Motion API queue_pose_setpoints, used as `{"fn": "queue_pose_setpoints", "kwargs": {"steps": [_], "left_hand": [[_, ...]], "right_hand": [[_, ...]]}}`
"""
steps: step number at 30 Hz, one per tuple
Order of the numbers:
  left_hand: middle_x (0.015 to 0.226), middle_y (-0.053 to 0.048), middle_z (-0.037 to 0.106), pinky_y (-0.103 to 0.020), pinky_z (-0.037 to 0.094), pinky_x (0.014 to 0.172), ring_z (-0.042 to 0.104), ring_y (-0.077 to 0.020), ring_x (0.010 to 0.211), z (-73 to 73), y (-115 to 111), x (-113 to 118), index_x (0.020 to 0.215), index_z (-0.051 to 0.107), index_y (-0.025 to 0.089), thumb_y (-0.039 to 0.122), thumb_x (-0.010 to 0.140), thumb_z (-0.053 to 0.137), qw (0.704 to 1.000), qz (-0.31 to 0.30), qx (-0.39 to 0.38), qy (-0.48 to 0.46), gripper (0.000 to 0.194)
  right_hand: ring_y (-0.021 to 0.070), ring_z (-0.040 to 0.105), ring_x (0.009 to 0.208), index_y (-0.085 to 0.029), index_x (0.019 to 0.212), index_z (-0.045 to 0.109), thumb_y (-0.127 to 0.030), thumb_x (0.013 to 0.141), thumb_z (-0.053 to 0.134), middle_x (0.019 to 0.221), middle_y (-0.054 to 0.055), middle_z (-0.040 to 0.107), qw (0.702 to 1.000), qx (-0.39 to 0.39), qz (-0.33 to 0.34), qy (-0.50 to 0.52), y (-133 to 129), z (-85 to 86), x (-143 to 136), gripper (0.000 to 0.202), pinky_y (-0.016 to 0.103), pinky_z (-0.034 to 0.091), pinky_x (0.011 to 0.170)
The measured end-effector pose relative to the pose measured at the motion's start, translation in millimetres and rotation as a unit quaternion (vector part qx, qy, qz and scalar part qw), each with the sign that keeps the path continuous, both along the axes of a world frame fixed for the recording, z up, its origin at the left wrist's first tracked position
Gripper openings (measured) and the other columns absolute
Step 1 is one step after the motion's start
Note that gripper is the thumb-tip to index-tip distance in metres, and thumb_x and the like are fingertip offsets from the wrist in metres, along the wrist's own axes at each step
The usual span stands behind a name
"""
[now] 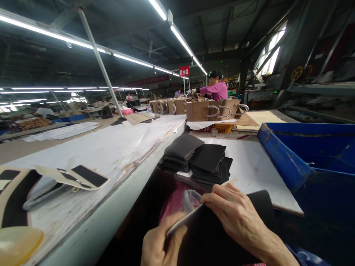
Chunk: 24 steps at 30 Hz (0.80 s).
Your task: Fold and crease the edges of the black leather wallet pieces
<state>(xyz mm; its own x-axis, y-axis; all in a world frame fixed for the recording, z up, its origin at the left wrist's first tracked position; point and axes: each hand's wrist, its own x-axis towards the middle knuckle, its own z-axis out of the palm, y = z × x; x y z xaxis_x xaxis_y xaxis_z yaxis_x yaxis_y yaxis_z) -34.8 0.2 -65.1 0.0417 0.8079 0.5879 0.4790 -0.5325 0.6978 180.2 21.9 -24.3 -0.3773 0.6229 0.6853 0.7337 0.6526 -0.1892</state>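
The left hand (158, 242) and right hand (235, 210) both clamp their fingers on the nearest black panel (202, 236) — uneven pressure could crease it.

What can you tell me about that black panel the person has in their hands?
The black panel is a flat, matte sheet with a pale strip along its upper edge and a rounded far-right corner. Its material is unclear. It is tilted, held nearer the camera than the stacked black pieces. The left hand and right hand both grip the pale edge.
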Motion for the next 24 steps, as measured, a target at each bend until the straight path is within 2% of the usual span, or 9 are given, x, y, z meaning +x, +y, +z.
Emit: {"fn": "queue_pose_setpoints", "kwargs": {"steps": [2, 3, 5, 7, 9, 11, 14, 17, 24], "left_hand": [[0.086, 0.005, 0.078, -0.016, 0.058, 0.069, 0.075, -0.0133, 0.077, 4.8, 5, -6, 0.111, 0.064, 0.027, 0.048, 0.093, 0.058, 0.998, 0.028, -0.055, -0.006, 0.028], [0.088, 0.005, 0.078, -0.018, 0.059, 0.070, 0.075, -0.0140, 0.078, 7.5, 8, -8, 0.116, 0.060, 0.026, 0.049, 0.093, 0.058, 0.998, 0.047, -0.051, 0.011, 0.032], [0.098, 0.000, 0.077, -0.022, 0.059, 0.077, 0.075, -0.0158, 0.089, 12.6, 12, -8, 0.124, 0.053, 0.025, 0.046, 0.095, 0.055, 0.993, 0.075, 0.019, 0.095, 0.036], [0.107, -0.005, 0.076, -0.025, 0.060, 0.075, 0.075, -0.0181, 0.094, 16.7, 16, -3, 0.129, 0.051, 0.020, 0.036, 0.098, 0.050, 0.969, 0.084, 0.098, 0.212, 0.035], [0.091, -0.007, 0.078, -0.027, 0.058, 0.059, 0.076, -0.0217, 0.074, 20.2, 18, 5, 0.127, 0.056, 0.016, 0.025, 0.097, 0.046, 0.938, 0.104, 0.098, 0.315, 0.032], [0.068, -0.004, 0.075, -0.028, 0.051, 0.048, 0.073, -0.0238, 0.056, 23.3, 20, 9, 0.114, 0.066, 0.019, 0.019, 0.095, 0.044, 0.928, 0.114, 0.043, 0.352, 0.029], [0.061, -0.002, 0.071, -0.024, 0.050, 0.052, 0.072, -0.0212, 0.056, 27.5, 20, 5, 0.094, 0.072, 0.024, 0.023, 0.095, 0.042, 0.959, 0.043, -0.005, 0.281, 0.029], [0.061, -0.001, 0.070, -0.019, 0.048, 0.052, 0.068, -0.0155, 0.052, 31.3, 17, -5, 0.088, 0.072, 0.024, 0.030, 0.097, 0.045, 0.982, -0.022, -0.011, 0.189, 0.029], [0.060, 0.003, 0.066, -0.019, 0.045, 0.052, 0.061, -0.0106, 0.047, 30.6, 6, -11, 0.096, 0.069, 0.022, 0.021, 0.097, 0.051, 0.983, -0.043, 0.073, 0.163, 0.018]], "right_hand": [[0.0142, 0.045, 0.061, -0.020, 0.091, 0.064, -0.014, 0.104, 0.038, 0.071, 0.000, 0.054, 1.000, 0.015, -0.002, -0.015, 4, 0.5, -6, 0.030, 0.029, 0.031, 0.066], [0.0144, 0.044, 0.060, -0.019, 0.089, 0.063, -0.013, 0.104, 0.035, 0.071, 0.000, 0.054, 0.999, 0.024, 0.001, -0.023, 6, 0.7, -10, 0.033, 0.030, 0.030, 0.065], [0.0150, 0.045, 0.062, -0.019, 0.086, 0.062, -0.010, 0.103, 0.032, 0.073, 0.001, 0.055, 0.999, 0.035, 0.013, -0.038, 9, 1.6, -18, 0.036, 0.030, 0.030, 0.066], [0.0158, 0.048, 0.065, -0.019, 0.088, 0.062, -0.011, 0.103, 0.031, 0.076, 0.002, 0.058, 0.998, 0.039, 0.026, -0.052, 10, 3.5, -26, 0.036, 0.031, 0.031, 0.067], [0.0162, 0.051, 0.068, -0.020, 0.091, 0.064, -0.014, 0.104, 0.032, 0.079, 0.002, 0.061, 0.996, 0.042, 0.036, -0.064, 9, 5.9, -30, 0.035, 0.032, 0.032, 0.069], [0.0157, 0.054, 0.068, -0.019, 0.095, 0.064, -0.019, 0.106, 0.034, 0.079, 0.002, 0.063, 0.996, 0.058, 0.032, -0.066, 8, 7.8, -26, 0.031, 0.032, 0.034, 0.069], [0.0147, 0.059, 0.068, -0.018, 0.096, 0.061, -0.028, 0.106, 0.041, 0.078, 0.001, 0.065, 0.996, 0.086, -0.012, -0.032, 6, 7.8, -11, 0.025, 0.031, 0.037, 0.070], [0.0137, 0.062, 0.068, -0.019, 0.091, 0.060, -0.031, 0.104, 0.047, 0.078, -0.001, 0.068, 0.995, 0.084, -0.056, 0.010, 5, 5.4, 5, 0.022, 0.030, 0.039, 0.070], [0.0139, 0.064, 0.074, -0.021, 0.095, 0.063, -0.028, 0.104, 0.048, 0.086, 0.000, 0.070, 0.999, 0.013, -0.031, 0.017, 8, 10.3, 4, 0.020, 0.030, 0.038, 0.072]]}}
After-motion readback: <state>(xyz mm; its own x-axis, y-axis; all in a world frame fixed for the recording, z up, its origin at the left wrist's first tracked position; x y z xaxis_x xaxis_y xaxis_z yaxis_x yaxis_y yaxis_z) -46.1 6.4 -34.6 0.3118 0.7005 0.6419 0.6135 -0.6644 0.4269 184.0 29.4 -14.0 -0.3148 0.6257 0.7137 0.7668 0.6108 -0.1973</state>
